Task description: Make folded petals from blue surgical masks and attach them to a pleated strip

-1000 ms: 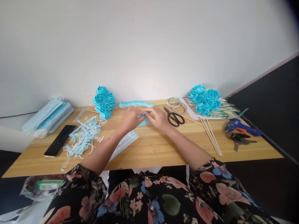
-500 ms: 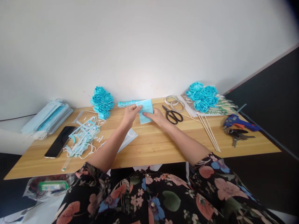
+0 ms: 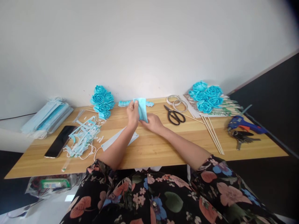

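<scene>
Between my hands, above the middle of the wooden table, is a folded piece of light blue face mask fabric. My left hand pinches its left side, thumb on top. Down at its lower right corner, my right hand grips it with closed fingers. Behind the fabric lies a row of small folded blue pieces, partly hidden. A white-and-blue face mask piece with an ear loop rests under my left forearm. To the right of my right hand are black scissors.
At left are stacked masks, a phone, mask scraps and blue fabric roses. On the right are tape rolls, wooden sticks, more roses, a glue gun and keys.
The fabric has turned to a narrower, more upright view and shifted slightly left. My right hand has moved from its right side down to its lower corner.
</scene>
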{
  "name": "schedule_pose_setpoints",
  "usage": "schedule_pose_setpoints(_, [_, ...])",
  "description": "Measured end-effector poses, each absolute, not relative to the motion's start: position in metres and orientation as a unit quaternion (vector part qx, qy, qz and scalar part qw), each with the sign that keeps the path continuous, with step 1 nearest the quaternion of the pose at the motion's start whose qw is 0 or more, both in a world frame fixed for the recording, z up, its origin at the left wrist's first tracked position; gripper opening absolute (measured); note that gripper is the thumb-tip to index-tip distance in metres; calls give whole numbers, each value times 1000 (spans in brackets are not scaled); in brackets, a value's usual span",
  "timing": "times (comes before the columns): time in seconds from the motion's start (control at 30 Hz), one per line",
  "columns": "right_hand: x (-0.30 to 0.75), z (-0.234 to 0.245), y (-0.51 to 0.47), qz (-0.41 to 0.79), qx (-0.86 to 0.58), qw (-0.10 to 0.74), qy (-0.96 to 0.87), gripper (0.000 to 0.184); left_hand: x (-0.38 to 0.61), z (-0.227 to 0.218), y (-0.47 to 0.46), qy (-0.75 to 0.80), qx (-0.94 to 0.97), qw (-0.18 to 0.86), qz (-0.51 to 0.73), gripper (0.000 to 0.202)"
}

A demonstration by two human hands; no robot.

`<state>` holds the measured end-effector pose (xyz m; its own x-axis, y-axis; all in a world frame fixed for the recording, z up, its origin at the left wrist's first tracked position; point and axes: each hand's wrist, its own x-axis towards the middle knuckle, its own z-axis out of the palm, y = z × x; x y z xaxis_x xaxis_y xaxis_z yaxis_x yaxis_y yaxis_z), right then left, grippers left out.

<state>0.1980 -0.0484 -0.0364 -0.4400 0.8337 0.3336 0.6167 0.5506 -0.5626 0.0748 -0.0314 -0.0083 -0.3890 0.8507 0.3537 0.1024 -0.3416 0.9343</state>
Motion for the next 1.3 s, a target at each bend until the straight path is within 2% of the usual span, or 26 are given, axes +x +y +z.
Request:
schedule_pose_setpoints(0.1, [198, -36, -50, 167, -418, 283, -847, 24, 73, -16, -30, 512, 480, 230, 674, 35])
schedule_pose_setpoints(0.23, [208, -23, -51, 311, -335, 283, -843, 24, 59, -6, -36, 523, 474, 189, 682, 34])
schedule_pose_setpoints(0.4, [208, 4, -53, 472, -299, 378, -738, 49, 40, 23, -56, 537, 486, 146, 674, 33])
schedule_pose_setpoints(0.5, [186, 14, -56, 508, -324, 412, -684, 51, 35, 29, -64, 540, 495, 130, 668, 32])
schedule_pose_setpoints(0.57, [168, 18, -60, 491, -347, 438, -669, 47, 35, 28, -67, 538, 495, 119, 671, 32])
schedule_pose_setpoints(0.63, [150, 20, -64, 426, -375, 474, -673, 46, 35, 25, -67, 540, 491, 114, 674, 33])
schedule_pose_setpoints(0.73, [129, 20, -70, 326, -439, 526, -652, 51, 35, 23, -67, 554, 480, 114, 670, 33])
schedule_pose_setpoints(0.87, [121, 15, -75, 261, -482, 570, -612, 55, 34, 21, -66, 558, 469, 120, 674, 32])
schedule_pose_setpoints(1.03, [139, 3, -74, 284, -510, 609, -537, 49, 32, 9, -62, 548, 444, 173, 688, 34])
schedule_pose_setpoints(1.17, [149, 0, -69, 363, -483, 571, -555, 52, 32, -2, -64, 550, 424, 232, 681, 35])
schedule_pose_setpoints(1.3, [142, 4, -63, 302, -501, 561, -586, 48, 37, -9, -67, 525, 447, 265, 674, 30])
